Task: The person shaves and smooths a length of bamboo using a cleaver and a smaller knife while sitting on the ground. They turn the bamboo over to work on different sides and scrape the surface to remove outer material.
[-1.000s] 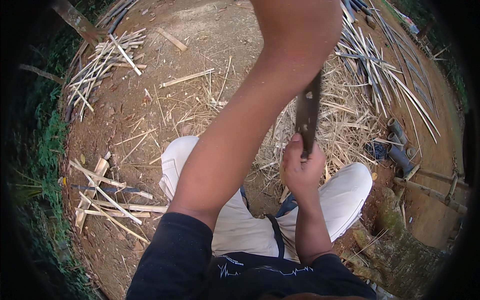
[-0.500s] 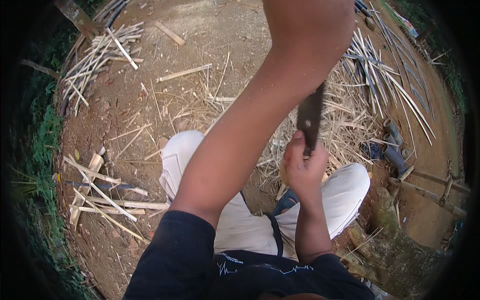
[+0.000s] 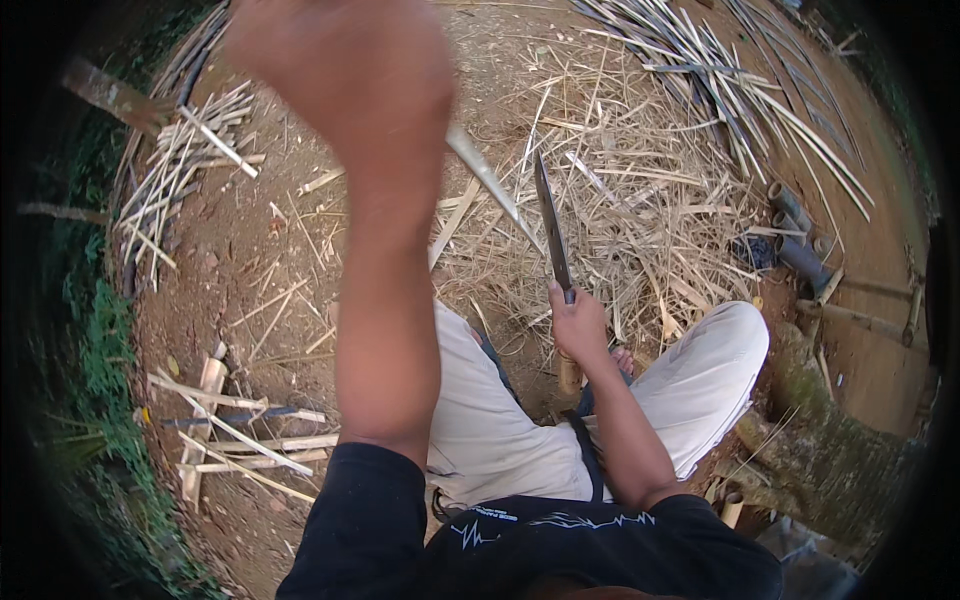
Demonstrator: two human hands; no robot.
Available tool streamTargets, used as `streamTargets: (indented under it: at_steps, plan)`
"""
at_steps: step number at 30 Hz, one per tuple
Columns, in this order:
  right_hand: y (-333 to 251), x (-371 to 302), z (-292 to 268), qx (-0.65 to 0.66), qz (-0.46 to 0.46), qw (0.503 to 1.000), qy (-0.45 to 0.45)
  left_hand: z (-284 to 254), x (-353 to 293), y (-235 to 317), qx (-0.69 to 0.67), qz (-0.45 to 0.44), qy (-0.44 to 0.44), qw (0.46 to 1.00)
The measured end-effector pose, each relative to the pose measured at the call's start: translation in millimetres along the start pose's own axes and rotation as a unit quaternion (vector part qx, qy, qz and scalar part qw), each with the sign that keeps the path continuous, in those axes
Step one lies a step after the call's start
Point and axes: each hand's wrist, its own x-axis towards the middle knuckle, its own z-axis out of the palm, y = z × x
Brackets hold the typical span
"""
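Note:
My right hand (image 3: 580, 325) is closed around the handle of a long dark-bladed knife (image 3: 553, 225), its blade pointing up and away from me. Below the fist a bit of the wooden handle shows. My left hand (image 3: 345, 70) is raised close to the camera at the upper left, large and blurred, curled like a fist with its fingers mostly hidden. A pale bamboo strip (image 3: 490, 185) runs from behind that hand down to the knife blade. Its lower end lies beside the blade; I cannot tell whether they touch.
Shavings (image 3: 640, 200) cover the ground ahead. Piles of split strips lie at the upper left (image 3: 190, 165) and upper right (image 3: 720, 80), with more split pieces (image 3: 245, 420) by my left side. Bamboo tubes (image 3: 800, 255), a bamboo rail (image 3: 860, 325) and a thick root (image 3: 820, 420) are at the right.
My left hand and forearm have swung left, bringing the strip into view. The knife, partly covered by the arm before, now shows along its length, still in my right hand. The view has shifted slightly.

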Motion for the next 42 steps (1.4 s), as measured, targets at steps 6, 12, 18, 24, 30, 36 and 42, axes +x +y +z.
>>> streamTargets:
  at_steps: [6,12,18,24,30,36,42]
  plan:
    - [-88.3,-46.7,-18.5,0.150,-0.212,0.966,0.003,-26.2,1.4,-4.8,0.019,-0.030,0.037,0.999]
    - [34.7,-8.8,35.1,0.049,0.016,0.998,-0.022,-46.8,-5.8,0.9,0.065,-0.011,0.033,0.997]
    - [-47.8,-24.2,8.7,0.165,-0.133,0.977,0.005,-35.4,4.6,-5.3,0.055,-0.002,0.008,0.998]
    - [2.3,-9.0,47.8,0.136,-0.108,0.985,-0.008,-36.8,2.6,-3.7,0.103,-0.003,0.022,0.994]
    - [-58.0,-39.8,15.6,0.114,-0.179,0.977,-0.008,-48.7,7.2,-11.8,0.133,0.008,0.036,0.990]
    - [11.8,-9.0,44.5,0.074,-0.037,0.996,-0.018,-38.8,-5.5,4.7,0.089,-0.004,0.031,0.996]
    - [-27.5,-29.7,30.9,0.097,-0.144,0.985,0.014,-43.2,2.2,-3.6,0.055,0.004,0.009,0.998]
